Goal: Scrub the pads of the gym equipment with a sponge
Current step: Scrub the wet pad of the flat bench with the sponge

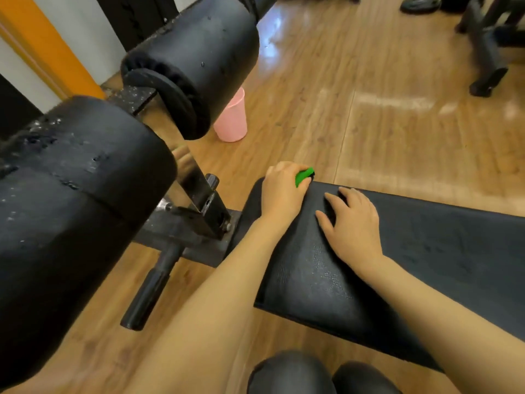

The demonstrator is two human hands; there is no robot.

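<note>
Head cam view, looking down at a gym bench setup. Biggest thing in sight is the flat bench pad [412, 251], black vinyl, running off toward the right, so I'll use that as the landmark for everything else. Just off its narrow end sit two fat black roller pads, the near roller [74, 200] low and close to the camera and the far roller [199, 61] higher up behind it, both speckled with what looks like droplets or suds. They're mounted on a metal frame [196, 223] that meets the bench pad's narrow end.

Left hand [284, 191] is curled around a green sponge [303, 177] and has it pressed down at the far corner of the bench pad's narrow end. Right hand [352, 223] is flat on top of the bench pad just beside it, fingers spread and relaxed, holding nothing.

My take on doing this bit well: looks like the corner and edge are getting scrubbed, so keep firm pressure and work the sponge over the rounded lip and seam where grime tends to collect, in short overlapping strokes, then move along toward the right. The flat hand is a decent brace. The wide stretch of pad off to the right looks mostly unscrubbed to me, so probably plenty left.

Container-wise, there's one pink plastic cup [231, 120] on the wooden floor [369, 95] beyond the bench pad's narrow end, under the far roller. Can't see inside it from here.
</note>
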